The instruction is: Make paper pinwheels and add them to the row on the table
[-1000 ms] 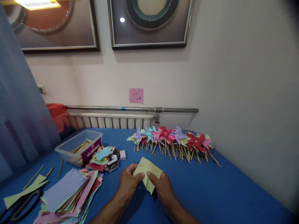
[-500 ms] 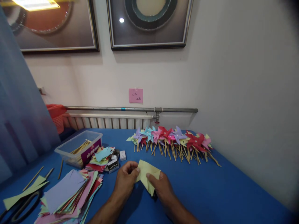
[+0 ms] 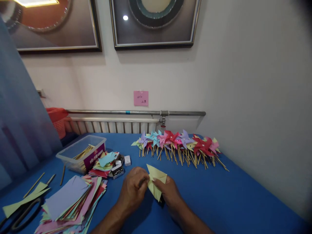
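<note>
Counting rightward: one pair of scissors (image 3: 24, 211), two loose sticks (image 3: 34, 185), one paper stack (image 3: 67, 198), one clear tub (image 3: 70, 152), one closed white box (image 3: 127, 160), and pinwheels (image 3: 173, 139) too crowded to number. The left hand (image 3: 134, 185) curls, fingertips pinched on the left edge of one sheet (image 3: 156, 178); the right hand (image 3: 169, 191) clamps its right side, thumb on top. Pale green, creased and pointed at the top, it sits between both hands above the blue tabletop (image 3: 219, 201).

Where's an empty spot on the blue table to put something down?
The biggest bare patch is right of the right hand, nearer than the pinwheels. A smaller one lies between the tub and pinwheels. Left is crowded: paper pile, scissors.
</note>
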